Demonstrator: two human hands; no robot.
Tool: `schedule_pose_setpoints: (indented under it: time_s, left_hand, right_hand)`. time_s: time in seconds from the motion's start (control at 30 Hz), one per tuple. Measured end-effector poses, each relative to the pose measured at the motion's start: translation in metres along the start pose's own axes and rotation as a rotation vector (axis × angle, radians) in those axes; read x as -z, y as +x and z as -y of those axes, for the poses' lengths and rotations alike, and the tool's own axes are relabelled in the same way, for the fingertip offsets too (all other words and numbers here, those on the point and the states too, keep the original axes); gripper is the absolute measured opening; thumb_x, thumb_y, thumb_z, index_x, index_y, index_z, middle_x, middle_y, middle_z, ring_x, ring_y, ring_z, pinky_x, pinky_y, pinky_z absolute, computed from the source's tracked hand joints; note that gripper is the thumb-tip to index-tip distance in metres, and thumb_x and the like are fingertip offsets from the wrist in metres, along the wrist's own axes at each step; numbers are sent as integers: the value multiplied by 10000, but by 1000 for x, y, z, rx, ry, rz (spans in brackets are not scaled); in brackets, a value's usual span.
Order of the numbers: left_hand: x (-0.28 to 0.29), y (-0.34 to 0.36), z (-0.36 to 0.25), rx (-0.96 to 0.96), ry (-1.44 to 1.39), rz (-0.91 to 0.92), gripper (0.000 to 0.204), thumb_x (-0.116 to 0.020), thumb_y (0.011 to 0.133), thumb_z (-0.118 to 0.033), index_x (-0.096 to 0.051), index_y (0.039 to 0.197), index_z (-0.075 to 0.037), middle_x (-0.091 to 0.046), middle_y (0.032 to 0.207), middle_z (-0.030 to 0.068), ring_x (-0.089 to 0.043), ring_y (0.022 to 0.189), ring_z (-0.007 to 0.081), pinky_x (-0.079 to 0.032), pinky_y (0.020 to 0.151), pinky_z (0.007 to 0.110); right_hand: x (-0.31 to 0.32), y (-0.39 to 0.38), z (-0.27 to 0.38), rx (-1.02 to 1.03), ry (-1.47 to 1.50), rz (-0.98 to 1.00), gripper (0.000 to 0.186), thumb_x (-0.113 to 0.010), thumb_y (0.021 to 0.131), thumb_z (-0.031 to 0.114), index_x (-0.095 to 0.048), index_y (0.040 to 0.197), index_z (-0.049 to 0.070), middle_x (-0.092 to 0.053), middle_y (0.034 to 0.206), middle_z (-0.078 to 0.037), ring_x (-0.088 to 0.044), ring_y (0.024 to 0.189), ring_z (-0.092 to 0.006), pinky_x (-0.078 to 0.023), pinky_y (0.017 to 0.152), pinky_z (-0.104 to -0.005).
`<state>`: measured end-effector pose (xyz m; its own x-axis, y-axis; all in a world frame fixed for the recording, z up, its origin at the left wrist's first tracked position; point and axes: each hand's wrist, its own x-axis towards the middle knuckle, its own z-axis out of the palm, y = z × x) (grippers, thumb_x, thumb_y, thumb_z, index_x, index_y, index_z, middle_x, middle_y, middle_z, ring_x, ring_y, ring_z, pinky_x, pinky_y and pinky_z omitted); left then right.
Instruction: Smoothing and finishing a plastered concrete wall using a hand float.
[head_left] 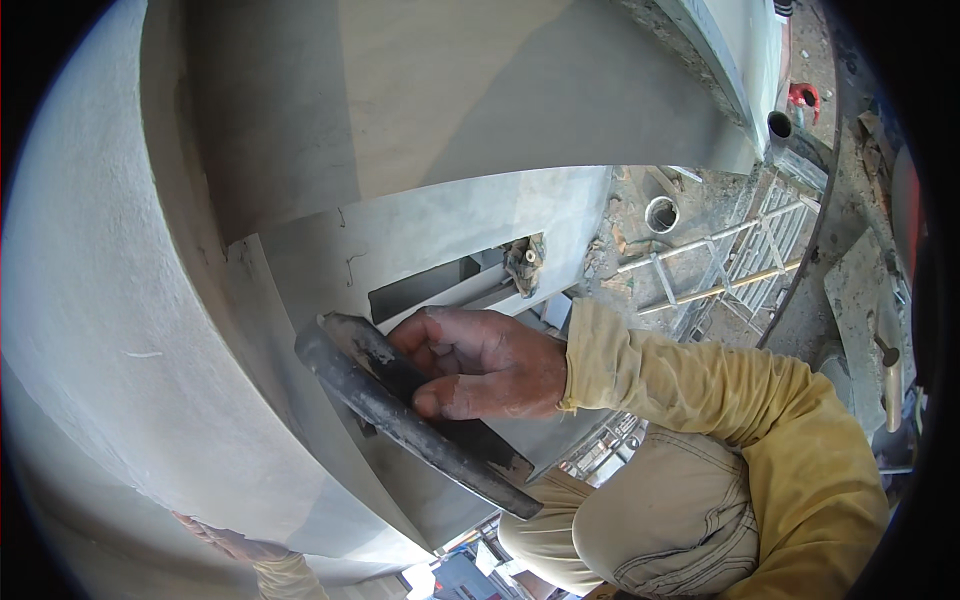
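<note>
My right hand (480, 360), in a yellow sleeve, grips a long dark tool (405, 430) with a worn, dusty surface and a raised strip along it, thumb and fingers wrapped on it. It is held slanting, close beside a curved pale grey plastered band (170, 300). Down at the lower left, my left hand (230, 540) lies against the underside of that band with fingers stretched out, partly hidden at its edge. My knees in pale trousers are bent below my right arm.
A grey plastered panel (500, 90) spans the top, above a wall with a rectangular opening (420, 285). Far below at the right are metal ladder-like frames (720, 255), a bucket (661, 214) and rubble. A dark curved ledge (840, 190) with scraps and a pipe runs along the right.
</note>
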<state>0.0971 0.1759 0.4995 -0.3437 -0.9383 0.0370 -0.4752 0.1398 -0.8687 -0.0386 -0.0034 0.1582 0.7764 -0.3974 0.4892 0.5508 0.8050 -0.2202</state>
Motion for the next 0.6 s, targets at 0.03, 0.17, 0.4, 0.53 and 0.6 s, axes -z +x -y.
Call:
schedule_pose_setpoints:
  time_s: [0.03,0.17,0.4,0.53,0.6]
  left_hand:
    - [2,-2,0,22,30,35,825,-371,891,-653,-178,1516,-151,-268,1519,187,-286,1372,452,-297,1082,609]
    - [8,-13,8,97,46,45,815,-378,890,-629,-182,1512,-141,-268,1507,222,-299,1366,450,-304,1074,613]
    - [13,-19,14,26,108,26,813,-378,889,-623,-179,1511,-140,-274,1499,234,-315,1355,453,-316,1063,616]
    - [9,-8,11,-21,118,32,812,-377,888,-623,-176,1512,-142,-277,1495,236,-323,1349,455,-322,1058,617]
    - [9,-4,10,-36,128,29,812,-377,888,-622,-175,1512,-142,-279,1494,238,-327,1347,456,-324,1056,617]
  right_hand:
    - [0,4,-3,89,39,28,520,-644,899,204,-408,1295,-36,-562,1071,-78,-567,992,-137,-485,894,-321]
    - [-6,21,1,17,221,-173,479,-632,906,273,-437,1235,-15,-555,995,-44,-558,892,-95,-486,762,-264]
    - [-9,66,18,123,-70,-181,438,-589,889,266,-494,1173,-53,-551,950,-110,-566,669,-144,-474,594,-286]
    - [9,94,7,-214,-109,-120,519,-588,894,326,-503,1191,-91,-563,1004,-166,-617,777,-202,-519,662,-317]
    - [1,90,-7,-157,-26,-162,516,-580,903,313,-482,1209,-90,-562,1005,-151,-604,797,-189,-513,673,-316]
